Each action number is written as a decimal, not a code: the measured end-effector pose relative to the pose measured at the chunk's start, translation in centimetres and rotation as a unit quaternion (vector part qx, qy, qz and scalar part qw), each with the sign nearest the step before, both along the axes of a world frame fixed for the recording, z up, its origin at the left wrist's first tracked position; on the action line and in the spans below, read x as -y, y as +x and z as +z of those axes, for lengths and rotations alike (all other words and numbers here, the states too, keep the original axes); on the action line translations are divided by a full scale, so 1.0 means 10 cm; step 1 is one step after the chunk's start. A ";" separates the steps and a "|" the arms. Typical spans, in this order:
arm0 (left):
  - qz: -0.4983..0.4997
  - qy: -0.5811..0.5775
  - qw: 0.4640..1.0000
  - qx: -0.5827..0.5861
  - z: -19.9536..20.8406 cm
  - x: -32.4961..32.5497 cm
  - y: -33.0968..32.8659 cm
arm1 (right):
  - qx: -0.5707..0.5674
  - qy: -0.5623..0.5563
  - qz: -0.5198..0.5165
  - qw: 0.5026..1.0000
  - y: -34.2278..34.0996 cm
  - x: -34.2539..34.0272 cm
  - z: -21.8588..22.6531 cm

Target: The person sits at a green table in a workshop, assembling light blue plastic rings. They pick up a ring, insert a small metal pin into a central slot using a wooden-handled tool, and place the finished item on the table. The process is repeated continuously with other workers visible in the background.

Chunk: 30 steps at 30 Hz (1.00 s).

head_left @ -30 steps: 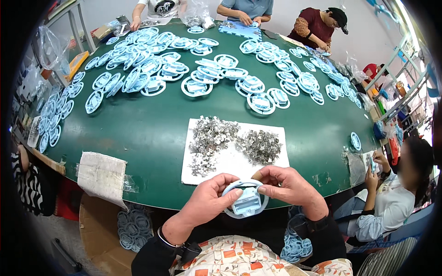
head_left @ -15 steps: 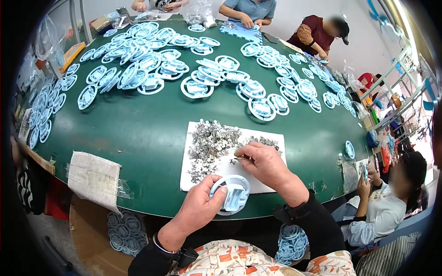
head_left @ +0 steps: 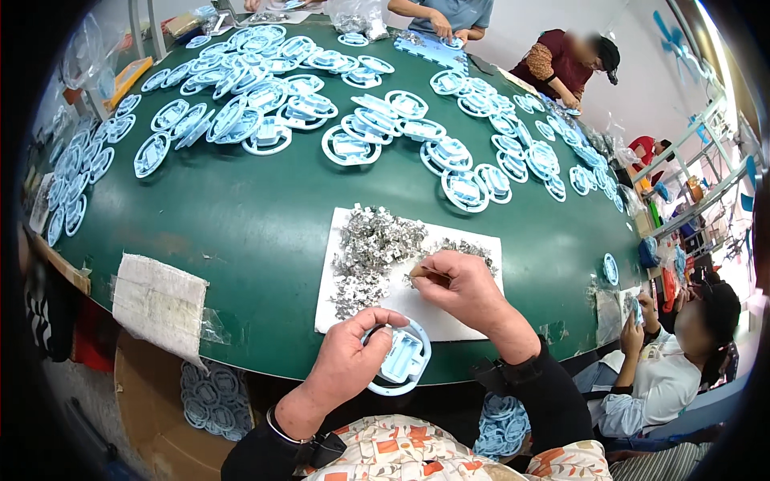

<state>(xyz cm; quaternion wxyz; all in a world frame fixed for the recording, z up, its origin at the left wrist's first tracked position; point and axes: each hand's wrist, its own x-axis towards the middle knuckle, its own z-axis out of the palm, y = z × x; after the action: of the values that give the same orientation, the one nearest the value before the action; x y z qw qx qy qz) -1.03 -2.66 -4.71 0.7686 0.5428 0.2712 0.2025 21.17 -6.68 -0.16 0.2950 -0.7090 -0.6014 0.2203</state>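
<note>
My left hand [head_left: 349,353] grips the rim of a light-blue plastic part shaped like a small steering wheel [head_left: 401,361], with its hollow middle facing up, at the table's near edge. To the right, my right hand [head_left: 472,295] is closed in a pinch on a thin metal tool [head_left: 430,275] that looks like tweezers; the fingers hide most of it. That hand hovers over a white board [head_left: 417,301]. On the board lie a large heap of small metal clips [head_left: 377,244] and a smaller heap [head_left: 469,247], partly behind the right hand.
Many light-blue wheel parts [head_left: 249,96] cover the far side of the green table [head_left: 241,224]. A whitish cloth pad [head_left: 160,301] is taped at the near left edge. Below stand a cardboard box [head_left: 152,409] and more blue parts [head_left: 501,425]. A co-worker [head_left: 674,361] sits at right; others work opposite.
My left hand has tilted the blue part and turned it slightly, and its fingers now lie farther over the rim. My right hand has shifted slightly, still pinching the tool. The view has moved a little.
</note>
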 end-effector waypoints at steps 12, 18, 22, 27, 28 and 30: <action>0.021 0.087 0.996 -0.017 0.03 0.05 0.11 | -0.313 -0.013 -0.006 0.950 -0.31 0.46 0.00; -0.026 0.233 0.970 -0.056 0.27 0.02 0.13 | -0.252 -0.055 0.016 0.966 -0.09 0.51 0.19; -0.035 0.329 0.942 -0.044 0.39 0.04 0.13 | -0.174 -0.102 0.064 0.977 -0.09 0.47 0.39; -0.060 0.362 0.930 -0.033 0.41 0.05 0.14 | -0.124 -0.125 0.102 0.979 -0.03 0.52 0.48; -0.061 0.368 0.927 -0.025 0.40 0.05 0.15 | -0.113 -0.130 0.111 0.979 -0.01 0.53 0.50; -0.064 0.380 0.923 -0.010 0.37 0.06 0.15 | -0.100 -0.123 0.130 0.979 0.01 0.56 0.50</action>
<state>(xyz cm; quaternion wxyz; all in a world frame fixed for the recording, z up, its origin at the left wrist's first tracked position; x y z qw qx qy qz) 0.50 -3.23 -0.97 0.5132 0.8125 0.1464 0.2347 21.24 -12.29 4.79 0.2331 -0.6304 -0.6239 0.3989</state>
